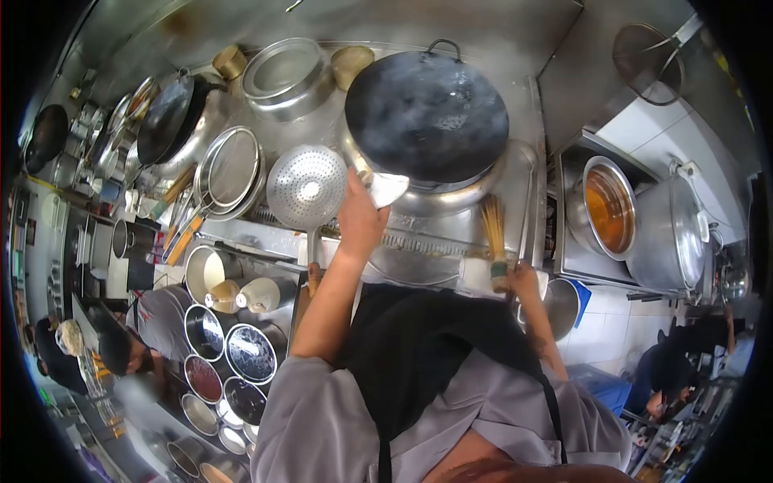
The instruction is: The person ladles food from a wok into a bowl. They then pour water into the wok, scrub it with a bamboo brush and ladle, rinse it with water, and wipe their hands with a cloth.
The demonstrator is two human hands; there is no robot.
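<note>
My left hand (362, 211) is closed on a white cloth (388, 189) at the lower left rim of a large black wok (427, 121). Steam or smoke hangs over the wok, which sits on a round metal burner ring. To the left of that hand lies a perforated skimmer (307, 187), its handle pointing toward me. My right hand (522, 282) is closed round the bound base of a bamboo brush (493, 241), whose bristles point away from me. A pale cloth (477, 275) lies beside the brush's base.
Metal pots (286, 76) stand behind at the left, near round strainers (231, 173). Several seasoning containers (251, 352) are at the lower left. A bowl of orange liquid (609, 208) and a lidded pot (672, 233) stand right. Other people (165, 318) are at both sides.
</note>
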